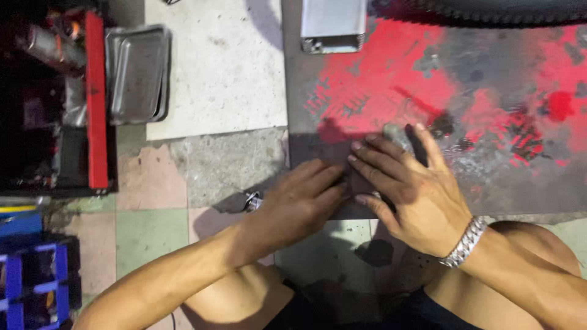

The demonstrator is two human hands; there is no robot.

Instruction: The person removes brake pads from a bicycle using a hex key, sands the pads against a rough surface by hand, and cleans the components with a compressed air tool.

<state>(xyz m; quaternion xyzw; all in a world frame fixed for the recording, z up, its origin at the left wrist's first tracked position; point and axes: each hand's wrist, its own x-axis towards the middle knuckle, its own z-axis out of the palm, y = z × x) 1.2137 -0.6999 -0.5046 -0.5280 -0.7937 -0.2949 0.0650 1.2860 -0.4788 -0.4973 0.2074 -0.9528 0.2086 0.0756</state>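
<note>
My left hand (299,205) and my right hand (406,186) meet low over the near edge of a worn metal floor plate (489,122) with patchy red paint. Their fingertips press together on something small and dark between them; the fingers hide it, so I cannot tell what it is. My right wrist wears a silver metal watch band (466,242). A small shiny metal part (252,201) lies on the floor just left of my left hand. My bare knees show at the bottom.
Stacked metal trays (137,73) lie at upper left beside a red and black tool cabinet (95,98). A metal box (333,24) sits at top centre, a tyre tread (489,11) at top right. Blue bins (30,275) stand at lower left.
</note>
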